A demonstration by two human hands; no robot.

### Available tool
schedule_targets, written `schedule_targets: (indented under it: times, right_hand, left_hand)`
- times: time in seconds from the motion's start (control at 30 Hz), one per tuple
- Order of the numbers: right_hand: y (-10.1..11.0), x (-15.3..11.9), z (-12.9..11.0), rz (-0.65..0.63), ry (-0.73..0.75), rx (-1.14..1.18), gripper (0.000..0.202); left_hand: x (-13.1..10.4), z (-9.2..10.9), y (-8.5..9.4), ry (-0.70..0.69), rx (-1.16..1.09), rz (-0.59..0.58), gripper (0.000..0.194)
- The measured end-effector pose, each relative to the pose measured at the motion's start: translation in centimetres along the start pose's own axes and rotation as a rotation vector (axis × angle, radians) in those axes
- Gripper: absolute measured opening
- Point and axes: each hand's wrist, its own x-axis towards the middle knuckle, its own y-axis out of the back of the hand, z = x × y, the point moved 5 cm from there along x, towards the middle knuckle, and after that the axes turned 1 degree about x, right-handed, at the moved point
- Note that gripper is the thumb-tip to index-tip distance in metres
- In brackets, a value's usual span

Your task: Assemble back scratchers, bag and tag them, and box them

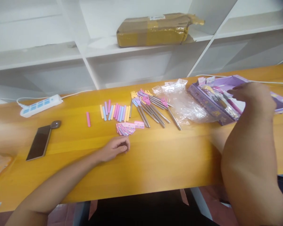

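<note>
My left hand [115, 147] rests on the wooden table [155, 163], fingers curled, holding nothing, just below a small fan of pink paper tags [128, 128]. My right hand [252, 97] reaches into an open purple box [212, 105] at the right; whether the fingers hold anything is hidden. Between them lie several metal sticks with pastel hand-shaped tips [151, 106] and a row of pastel sleeves [115, 112]. One pink sleeve [88, 119] lies apart to the left.
Crumpled clear plastic bags [184, 100] lie beside the box. A phone [39, 142] and a white power strip [41, 105] sit at the left. White shelves behind the table hold a taped brown parcel [155, 29]. A white cable [269, 82] runs at the far right.
</note>
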Motion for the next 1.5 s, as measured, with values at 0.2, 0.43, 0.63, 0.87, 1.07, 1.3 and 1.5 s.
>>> schedule_targets:
  times: [0.2, 0.43, 0.63, 0.87, 1.07, 1.3, 1.5]
  right_hand:
    - [4.7, -3.4, -3.9, -0.012, -0.181, -0.061, 0.041]
    - [6.6, -8.7, -12.3, -0.103, 0.1, 0.183, 0.025]
    - [2.8, -12.6, -18.9, -0.494, 0.457, 0.141, 0.019]
    - [-5.5, -14.9, -20.3, -0.911, 0.465, -0.45, 0.044]
    - [-7.5, -14.1, -19.8, -0.924, 0.478, -0.521, 0.043]
    - [-6.2, -15.2, -20.2, -0.926, 0.481, -0.529, 0.032]
    - [-0.3, -16.4, -21.1, -0.701, 0.584, -0.279, 0.035]
  left_hand:
    - [-0.1, 0.0, 0.1, 0.002, 0.086, -0.004, 0.022]
    - [0.1, 0.6, 0.0, -0.022, 0.169, -0.007, 0.014]
    - [0.0, 0.3, -0.3, -0.019, 0.185, -0.01, 0.012]
    - [-1.8, 2.1, 5.8, -0.365, 0.305, 0.647, 0.018]
    - [-4.8, 0.7, 17.1, 0.038, 1.008, 1.201, 0.015]
    - [-4.8, -2.5, 17.7, 0.386, 1.327, 1.044, 0.048]
    - [-5.0, -2.6, 18.2, 0.325, 1.056, 1.047, 0.039]
